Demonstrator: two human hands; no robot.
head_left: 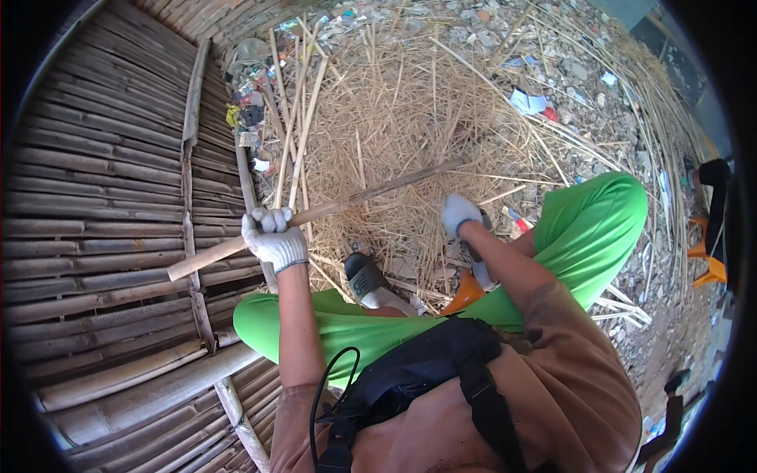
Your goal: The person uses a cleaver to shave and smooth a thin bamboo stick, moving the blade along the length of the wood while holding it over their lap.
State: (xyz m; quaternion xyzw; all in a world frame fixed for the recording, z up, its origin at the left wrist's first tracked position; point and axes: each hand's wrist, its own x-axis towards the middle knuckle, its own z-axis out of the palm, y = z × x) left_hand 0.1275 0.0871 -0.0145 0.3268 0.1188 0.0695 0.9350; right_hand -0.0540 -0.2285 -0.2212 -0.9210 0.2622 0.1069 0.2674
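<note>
My left hand (274, 239), in a white work glove, is closed around a long pale bamboo stick (378, 191). The stick slants from lower left, over the bamboo panel, up to the right across a heap of dry strips. My right hand (459, 214), also gloved, hovers over the heap just right of the stick, fingers curled. A dark shape lies under its wrist, and I cannot make out whether the hand grips it. I sit with green-trousered legs (587, 229) folded, and my foot in a dark shoe (363, 276) rests below the stick.
A woven bamboo panel (102, 221) fills the left side. Dry bamboo shavings (410, 102) and several loose canes (296, 118) cover the ground ahead, with rubble and litter (528, 101) beyond. An orange seat (465, 293) is under me. Orange chairs (707, 264) stand at the right.
</note>
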